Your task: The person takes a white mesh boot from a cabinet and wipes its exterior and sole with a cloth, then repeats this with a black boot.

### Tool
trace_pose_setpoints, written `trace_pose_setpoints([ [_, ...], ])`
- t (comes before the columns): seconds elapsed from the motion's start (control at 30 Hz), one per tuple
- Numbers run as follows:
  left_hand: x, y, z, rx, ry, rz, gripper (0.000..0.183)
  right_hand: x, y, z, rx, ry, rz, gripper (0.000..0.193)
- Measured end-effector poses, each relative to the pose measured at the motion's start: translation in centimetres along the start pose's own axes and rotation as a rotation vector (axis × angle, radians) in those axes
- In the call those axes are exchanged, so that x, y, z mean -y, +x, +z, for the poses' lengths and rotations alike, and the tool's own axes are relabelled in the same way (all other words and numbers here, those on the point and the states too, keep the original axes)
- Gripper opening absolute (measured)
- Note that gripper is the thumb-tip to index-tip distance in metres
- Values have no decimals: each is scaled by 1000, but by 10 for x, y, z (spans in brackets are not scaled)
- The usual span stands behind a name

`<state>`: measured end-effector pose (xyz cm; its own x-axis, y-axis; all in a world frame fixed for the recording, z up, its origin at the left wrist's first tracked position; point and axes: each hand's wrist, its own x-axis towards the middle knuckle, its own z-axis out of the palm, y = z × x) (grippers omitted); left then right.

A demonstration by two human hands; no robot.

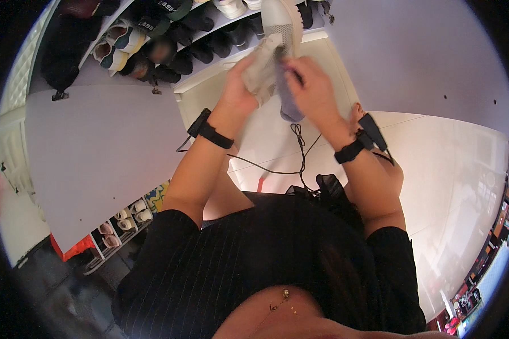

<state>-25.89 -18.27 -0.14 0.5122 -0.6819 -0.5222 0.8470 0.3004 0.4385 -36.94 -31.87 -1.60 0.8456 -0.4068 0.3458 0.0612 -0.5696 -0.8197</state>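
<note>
My left hand (238, 90) is closed around an off-white shoe (261, 66), held up in front of the open shoe cabinet. Close beside it, my right hand (315, 90) is bent with its fingers pinched on a small dark brush-like thing (279, 53), which is blurred at the shoe's edge. Between the hands hangs a long grey-purple piece (289, 104) that looks like cloth; whether I hold it cannot be told. A second off-white shoe (281, 21) with a mesh panel and thick sole is just beyond the held one.
Shelves of dark shoes (201, 50) and striped sneakers (119, 42) fill the cabinet ahead. Its pale doors (102, 152) (413, 56) stand open on both sides. A black cable (277, 171) runs between my wrist straps. A low shoe rack (119, 226) is at left.
</note>
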Motion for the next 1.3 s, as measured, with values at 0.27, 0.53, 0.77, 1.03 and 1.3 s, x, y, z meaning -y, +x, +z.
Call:
trace_pose_setpoints([
  [0.27,4,-12,-4,37,67,-56,39,-9,34,-50,-254,-210,-225,41],
  [0.53,-5,-12,-8,-108,189,19,39,-14,-14,-22,76,-288,10,40],
  [0.77,-18,-13,-1,-111,135,89,37,-15,16,-34,-81,-188,-32,36],
  [1.03,-18,-8,-15,-69,130,39,37,-4,4,-17,77,-249,-47,41],
  [1.3,-14,-14,-8,-194,215,33,34,-2,21,-31,-84,-198,-95,38],
])
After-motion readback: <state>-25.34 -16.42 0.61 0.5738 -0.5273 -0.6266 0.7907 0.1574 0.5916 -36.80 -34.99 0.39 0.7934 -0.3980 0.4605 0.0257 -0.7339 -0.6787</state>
